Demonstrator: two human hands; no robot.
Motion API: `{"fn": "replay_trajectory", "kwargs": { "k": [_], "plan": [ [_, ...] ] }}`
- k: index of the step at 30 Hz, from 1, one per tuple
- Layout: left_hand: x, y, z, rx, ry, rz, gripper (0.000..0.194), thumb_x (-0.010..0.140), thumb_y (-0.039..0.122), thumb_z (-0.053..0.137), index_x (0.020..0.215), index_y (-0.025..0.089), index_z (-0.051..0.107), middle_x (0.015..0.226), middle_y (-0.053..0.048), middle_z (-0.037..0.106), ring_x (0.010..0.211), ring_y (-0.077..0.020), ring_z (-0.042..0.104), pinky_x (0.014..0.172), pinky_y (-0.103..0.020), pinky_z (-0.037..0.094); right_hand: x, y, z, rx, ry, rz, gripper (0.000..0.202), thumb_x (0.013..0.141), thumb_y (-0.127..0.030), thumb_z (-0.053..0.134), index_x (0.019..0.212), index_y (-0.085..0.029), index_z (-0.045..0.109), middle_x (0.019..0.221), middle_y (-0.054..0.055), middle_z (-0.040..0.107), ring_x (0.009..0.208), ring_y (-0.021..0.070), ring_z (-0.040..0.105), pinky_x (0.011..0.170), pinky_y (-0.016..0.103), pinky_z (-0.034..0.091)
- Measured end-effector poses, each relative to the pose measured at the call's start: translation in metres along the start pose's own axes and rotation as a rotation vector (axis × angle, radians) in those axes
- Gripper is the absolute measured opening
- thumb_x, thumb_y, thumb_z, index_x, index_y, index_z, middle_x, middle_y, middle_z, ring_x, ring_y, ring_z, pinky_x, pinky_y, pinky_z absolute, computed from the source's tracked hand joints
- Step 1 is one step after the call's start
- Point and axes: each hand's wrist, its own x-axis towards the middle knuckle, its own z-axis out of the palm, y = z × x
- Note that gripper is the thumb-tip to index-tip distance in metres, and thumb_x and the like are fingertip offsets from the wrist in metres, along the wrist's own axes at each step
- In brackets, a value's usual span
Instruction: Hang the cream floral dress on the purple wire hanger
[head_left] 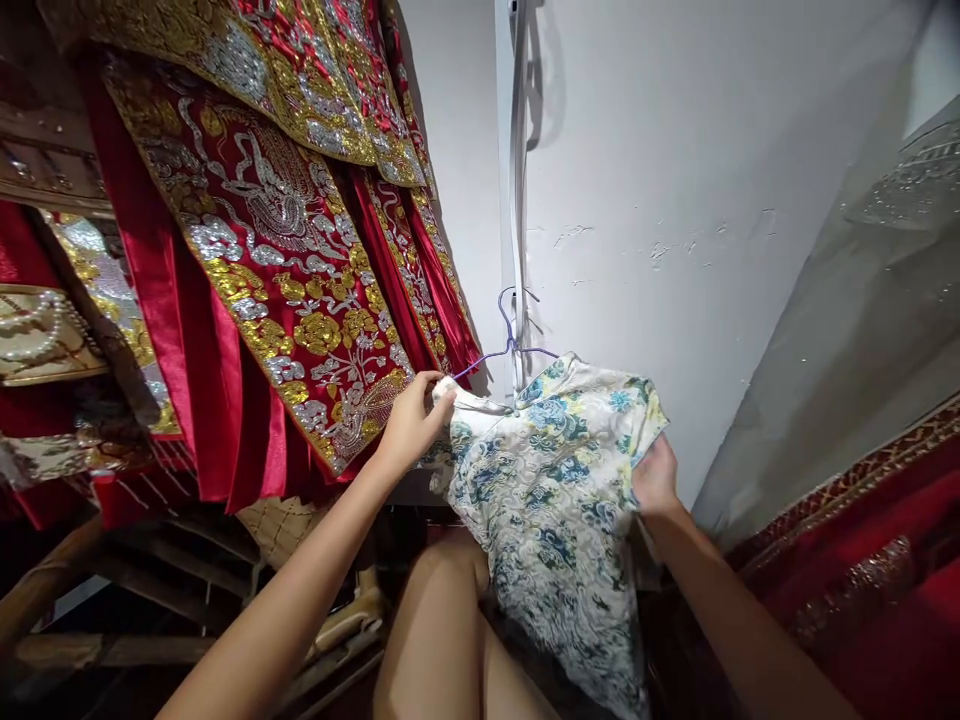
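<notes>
A white dress with a blue, green and yellow floral pattern (555, 500) hangs from a thin purple hanger (504, 338) in front of me. It has a small stand-up collar and short sleeves, and its lower part drops beside my knee. My left hand (420, 412) pinches the dress at the shoulder on the left, close to the hanger's arm. At the opposite sleeve, my right hand (658, 475) reaches into or behind the opening; its fingers are hidden by the cloth.
A red costume with gold and silver embroidery (277, 240) hangs at the left. Bamboo-like poles (112, 650) lie below it. A white vertical rail (517, 150) runs down the pale wall (637, 150). Clear plastic sheeting (847, 290) and red fabric (885, 600) are on the right.
</notes>
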Motion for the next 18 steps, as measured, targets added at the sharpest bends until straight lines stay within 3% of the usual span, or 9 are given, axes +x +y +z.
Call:
{"fn": "replay_trajectory", "kwargs": {
  "k": [2, 4, 8, 11, 12, 14, 15, 16, 18],
  "plan": [
    [-0.001, 0.004, 0.002, 0.013, 0.036, 0.010, 0.033, 0.094, 0.042, 0.053, 0.113, 0.017, 0.064, 0.111, -0.008, 0.071, 0.099, -0.0242, 0.065, 0.087, -0.032, 0.045, 0.004, -0.002, -0.008, 0.231, 0.124, -0.004, 0.050, 0.095, -0.064, 0.041, 0.113, -0.027, 0.070, 0.120, 0.006, 0.072, 0.112, 0.0288, 0.067, 0.090, 0.044, 0.057],
    [0.004, 0.010, 0.003, 0.007, 0.066, 0.008, 0.029, 0.093, 0.041, 0.053, 0.106, 0.018, 0.065, 0.104, -0.007, 0.072, 0.092, -0.0223, 0.065, 0.082, -0.030, 0.045, 0.017, -0.017, -0.013, 0.438, 0.221, -0.023, 0.043, 0.089, -0.060, 0.053, 0.108, -0.027, 0.072, 0.116, 0.006, 0.074, 0.116, 0.0283, 0.066, 0.094, 0.043, 0.056],
    [0.023, 0.020, 0.001, 0.021, 0.196, -0.034, 0.028, 0.091, 0.043, 0.055, 0.088, 0.017, 0.064, 0.080, -0.003, 0.068, 0.071, -0.0174, 0.058, 0.066, -0.027, 0.039, 0.034, -0.071, 0.000, 0.585, 0.222, -0.133, 0.033, 0.089, -0.049, 0.061, 0.110, -0.027, 0.072, 0.114, 0.005, 0.073, 0.124, 0.0254, 0.061, 0.099, 0.039, 0.053],
    [0.029, 0.021, 0.000, -0.002, 0.307, -0.095, 0.037, 0.091, 0.047, 0.055, 0.065, 0.019, 0.051, 0.061, 0.001, 0.052, 0.059, -0.0144, 0.044, 0.059, -0.028, 0.030, 0.003, -0.106, 0.022, 0.567, -0.073, -0.107, 0.044, 0.089, -0.058, 0.060, 0.116, -0.026, 0.071, 0.111, 0.007, 0.073, 0.112, 0.0272, 0.067, 0.094, 0.041, 0.056],
    [0.028, 0.021, 0.001, -0.079, 0.338, -0.127, 0.043, 0.092, 0.049, 0.052, 0.061, 0.021, 0.045, 0.056, 0.002, 0.045, 0.056, -0.0142, 0.040, 0.057, -0.029, 0.028, -0.014, -0.114, 0.028, 0.545, -0.265, -0.075, 0.049, 0.085, -0.063, 0.064, 0.117, -0.026, 0.072, 0.111, 0.008, 0.073, 0.107, 0.0268, 0.069, 0.092, 0.040, 0.056],
    [0.019, 0.023, 0.003, -0.288, 0.375, -0.198, 0.053, 0.097, 0.055, 0.042, 0.056, 0.023, 0.035, 0.052, 0.002, 0.036, 0.053, -0.0144, 0.034, 0.056, -0.031, 0.027, -0.046, -0.120, 0.035, 0.472, -0.844, -0.038, 0.069, 0.071, -0.066, 0.077, 0.123, -0.022, 0.071, 0.120, 0.011, 0.071, 0.109, 0.0297, 0.069, 0.096, 0.041, 0.054],
    [0.013, 0.025, 0.005, -0.373, 0.381, -0.224, 0.056, 0.099, 0.058, 0.034, 0.054, 0.024, 0.033, 0.051, 0.002, 0.033, 0.052, -0.0146, 0.033, 0.055, -0.031, 0.027, -0.059, -0.119, 0.037, 0.414, -1.021, -0.043, 0.074, 0.070, -0.065, 0.079, 0.128, -0.020, 0.068, 0.126, 0.013, 0.068, 0.117, 0.0318, 0.065, 0.102, 0.042, 0.050],
    [0.006, 0.028, 0.007, -0.447, 0.383, -0.240, 0.059, 0.100, 0.060, 0.026, 0.053, 0.024, 0.031, 0.050, 0.002, 0.031, 0.050, -0.0146, 0.032, 0.054, -0.032, 0.027, -0.067, -0.116, 0.039, 0.357, -1.097, -0.066, 0.078, 0.070, -0.062, 0.080, 0.134, -0.019, 0.064, 0.134, 0.015, 0.064, 0.125, 0.0331, 0.061, 0.108, 0.044, 0.046],
    [-0.005, 0.039, 0.011, -0.624, 0.346, -0.264, 0.063, 0.101, 0.062, 0.016, 0.051, 0.024, 0.027, 0.049, 0.002, 0.029, 0.048, -0.0139, 0.031, 0.053, -0.031, 0.030, -0.073, -0.103, 0.042, 0.178, -0.927, -0.136, 0.085, 0.075, -0.054, 0.080, 0.148, -0.023, 0.049, 0.151, 0.014, 0.049, 0.141, 0.0326, 0.045, 0.117, 0.046, 0.034]
  ]
}}
